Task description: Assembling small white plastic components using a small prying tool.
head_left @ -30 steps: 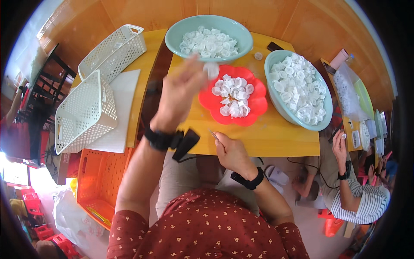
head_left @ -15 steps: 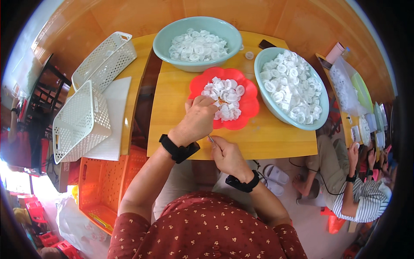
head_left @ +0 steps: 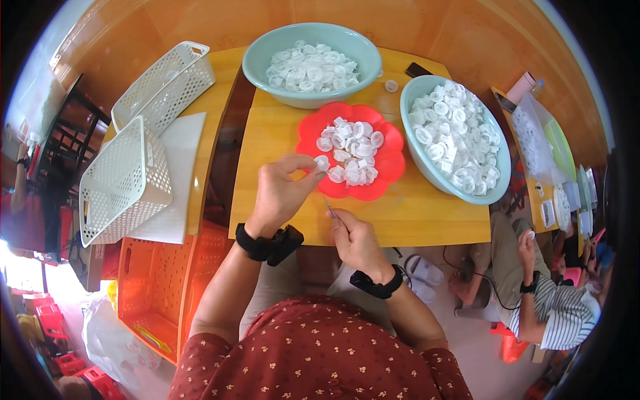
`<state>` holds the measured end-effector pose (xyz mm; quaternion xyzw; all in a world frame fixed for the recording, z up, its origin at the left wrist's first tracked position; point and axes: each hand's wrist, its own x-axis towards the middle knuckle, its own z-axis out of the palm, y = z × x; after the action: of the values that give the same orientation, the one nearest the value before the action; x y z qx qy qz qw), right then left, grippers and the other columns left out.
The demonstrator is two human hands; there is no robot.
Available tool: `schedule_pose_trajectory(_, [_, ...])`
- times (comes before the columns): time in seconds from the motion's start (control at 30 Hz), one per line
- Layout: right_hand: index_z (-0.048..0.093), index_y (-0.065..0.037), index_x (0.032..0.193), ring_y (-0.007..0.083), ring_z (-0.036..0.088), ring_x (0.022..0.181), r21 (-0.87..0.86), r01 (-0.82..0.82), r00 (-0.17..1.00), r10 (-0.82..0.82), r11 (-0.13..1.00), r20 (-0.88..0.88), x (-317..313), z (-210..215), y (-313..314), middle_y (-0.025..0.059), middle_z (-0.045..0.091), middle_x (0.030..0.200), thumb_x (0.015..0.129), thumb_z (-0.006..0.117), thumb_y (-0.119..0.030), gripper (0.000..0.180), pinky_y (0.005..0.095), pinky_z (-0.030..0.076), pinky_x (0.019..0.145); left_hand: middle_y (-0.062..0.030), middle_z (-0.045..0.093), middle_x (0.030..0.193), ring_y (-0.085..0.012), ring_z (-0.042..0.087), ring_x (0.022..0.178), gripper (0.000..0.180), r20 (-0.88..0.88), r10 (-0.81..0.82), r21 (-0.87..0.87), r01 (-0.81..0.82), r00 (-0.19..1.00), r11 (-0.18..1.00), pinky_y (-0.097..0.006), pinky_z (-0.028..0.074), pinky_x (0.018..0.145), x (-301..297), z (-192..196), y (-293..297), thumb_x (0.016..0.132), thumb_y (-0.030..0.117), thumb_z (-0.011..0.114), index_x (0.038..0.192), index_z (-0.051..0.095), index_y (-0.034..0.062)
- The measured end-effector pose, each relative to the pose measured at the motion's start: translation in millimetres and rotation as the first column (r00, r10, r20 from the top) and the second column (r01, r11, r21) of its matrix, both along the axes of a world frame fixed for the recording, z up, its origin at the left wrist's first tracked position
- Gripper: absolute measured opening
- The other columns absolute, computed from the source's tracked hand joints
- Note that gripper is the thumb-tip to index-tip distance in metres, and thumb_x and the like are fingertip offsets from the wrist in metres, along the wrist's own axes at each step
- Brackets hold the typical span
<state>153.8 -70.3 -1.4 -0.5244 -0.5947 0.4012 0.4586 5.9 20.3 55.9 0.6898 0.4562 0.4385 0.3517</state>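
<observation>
The left hand (head_left: 283, 193) pinches a white cap (head_left: 323, 162) beside the red plate (head_left: 393, 160). The right hand (head_left: 357, 240) grips thin tweezers (head_left: 331, 211); 2 teal bowls (head_left: 313, 97) stand behind.

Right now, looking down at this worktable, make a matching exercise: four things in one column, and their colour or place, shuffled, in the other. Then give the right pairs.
Things:
1. left hand
2. right hand
3. scalloped plate
4. lattice baskets

Descriptions:
A. white, tipped on their sides at the table's left
B. red, between the two bowls
C. pinching a small white cap at the plate's edge
D. holding a thin metal tool

Pairs: 1-C, 2-D, 3-B, 4-A
</observation>
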Motion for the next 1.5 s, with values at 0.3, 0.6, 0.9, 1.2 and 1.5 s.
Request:
schedule_pose_trajectory(0.3, [0.056,0.004,0.102,0.0081,0.044,0.059,-0.105,-0.04,0.994,0.028,0.994,-0.109,-1.7,11.0,-0.4,0.0026,0.049,0.067,0.085,0.055,-0.005,0.019,0.0245,0.041,0.055,-0.0107,0.065,0.089,-0.0174,0.063,0.082,0.011,0.701,0.08,-0.363,0.259,0.709,0.895,-0.029,0.05,0.075,-41.8,-28.1,-33.8,0.08,-0.003,0.062,0.092,0.06,-0.0025])
schedule_pose_trajectory(0.6, [0.057,0.005,0.099,0.0071,0.052,0.063,0.138,-0.068,0.995,0.077,0.988,-0.058,-28.6,41.4,17.1,0.0047,0.058,0.072,0.082,0.055,0.001,0.017,0.0247,0.044,0.056,-0.0123,0.063,0.092,-0.0221,0.062,0.082,0.01,0.839,0.172,-0.502,0.61,0.517,0.613,-0.036,0.049,0.078,-48.4,-40.8,-47.6,0.089,0.006,0.052,0.093,0.058,-0.0009])
schedule_pose_trajectory(0.9, [0.056,0.003,0.082,0.0059,0.049,0.056,-0.164,0.044,0.988,-0.068,0.985,-0.14,-44.9,32.7,22.5,0.0024,0.056,0.062,0.085,0.057,-0.008,0.011,0.0229,0.039,0.049,-0.0115,0.059,0.105,-0.0161,0.058,0.087,0.028,0.66,0.046,-0.383,0.283,0.75,0.879,-0.03,0.049,0.077,-42.5,-34.1,-60.5,0.089,0.009,0.055,0.113,0.054,-0.0044])
schedule_pose_trajectory(1.2, [0.056,0.001,0.081,0.003,0.041,0.056,-0.27,-0.088,0.982,0.038,0.959,-0.184,-46.1,37.0,17.5,-0.0033,0.049,0.061,0.085,0.058,-0.008,0.01,0.0211,0.034,0.048,-0.0091,0.063,0.094,-0.0136,0.059,0.083,0.017,0.275,-0.009,-0.182,0.061,0.961,0.981,-0.026,0.048,0.072,-60.3,-30.3,-52.4,0.085,0.001,0.058,0.1,0.062,-0.0056])
schedule_pose_trajectory(1.5, [0.053,0.001,0.079,0.0031,0.042,0.057,-0.255,-0.107,0.984,0.065,0.961,-0.169,-47.5,37.3,27.7,-0.0018,0.051,0.062,0.084,0.055,-0.005,0.008,0.0222,0.036,0.049,-0.0093,0.064,0.092,-0.0144,0.061,0.083,0.023,0.252,0.009,-0.294,0.068,0.968,0.953,-0.027,0.049,0.073,-57.2,-27.3,-49.7,0.084,0.0,0.059,0.106,0.059,-0.0063])
